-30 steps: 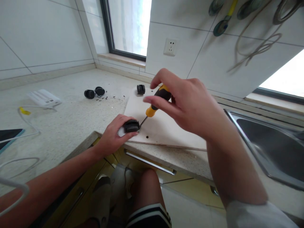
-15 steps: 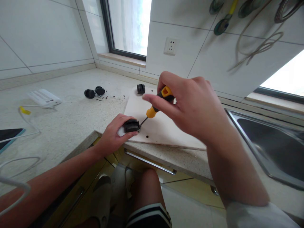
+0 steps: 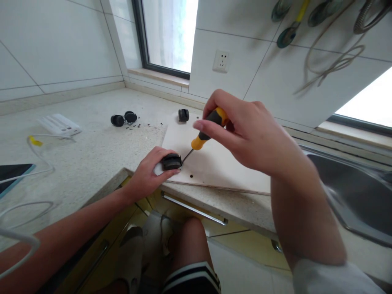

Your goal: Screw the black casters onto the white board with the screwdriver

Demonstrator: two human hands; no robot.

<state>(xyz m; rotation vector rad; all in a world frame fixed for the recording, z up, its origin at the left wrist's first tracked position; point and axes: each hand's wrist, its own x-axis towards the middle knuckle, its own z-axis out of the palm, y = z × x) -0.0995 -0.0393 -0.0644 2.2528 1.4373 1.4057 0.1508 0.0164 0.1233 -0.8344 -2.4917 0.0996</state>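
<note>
My left hand [image 3: 150,168] grips a black caster wheel [image 3: 172,162] at the near left corner of a white board [image 3: 226,165]. Fingers and thumb lie on either side of the wheel. My right hand [image 3: 241,128] is wrapped round the handle of a yellow and black screwdriver [image 3: 200,139]. The screwdriver slants down to the left, its tip against the right side of the caster's base. The screw under the tip is too small to make out. A second caster [image 3: 183,115] stands on the board's far left corner. A dark hole [image 3: 191,176] shows near the front edge.
Two loose casters [image 3: 123,118] and several small screws [image 3: 134,125] lie on the speckled counter [image 3: 101,143]. Farther left are a white power bank [image 3: 59,124], a cable [image 3: 45,163] and a dark tablet-like thing [image 3: 14,177]. A steel sink [image 3: 355,188] is at the right.
My right hand has turned a little on the screwdriver handle, showing a different side of it. The left hand keeps its hold on the caster. The view has shifted slightly.
</note>
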